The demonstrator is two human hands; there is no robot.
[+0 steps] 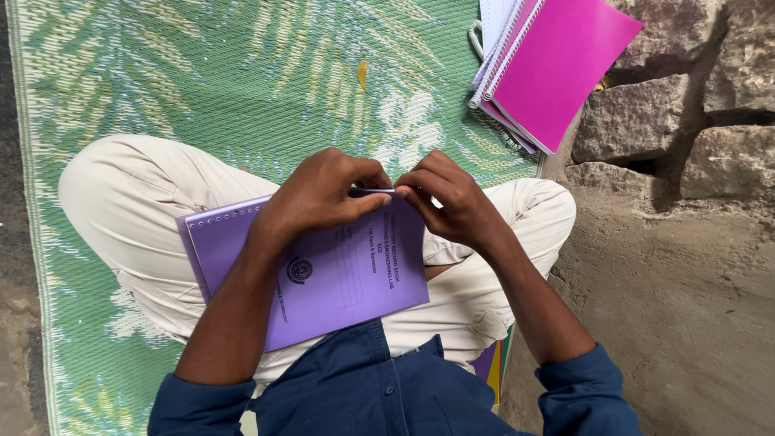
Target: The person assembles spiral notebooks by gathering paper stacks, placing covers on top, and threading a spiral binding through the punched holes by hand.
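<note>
A purple record book (339, 274) with punched holes along its left edge lies across my crossed legs in beige trousers. My left hand (319, 194) rests on the book's top edge, thumb and fingers pinched at the upper right corner. My right hand (452, 198) meets it there, fingertips pinched on the same corner edge of the cover. Both hands touch each other at the fingertips.
A stack of spiral notebooks with a magenta cover (549, 64) lies at the upper right on the green leaf-patterned mat (202, 73). A rough stone wall (686, 121) rises on the right. Coloured sheets (492, 363) poke out by my right thigh.
</note>
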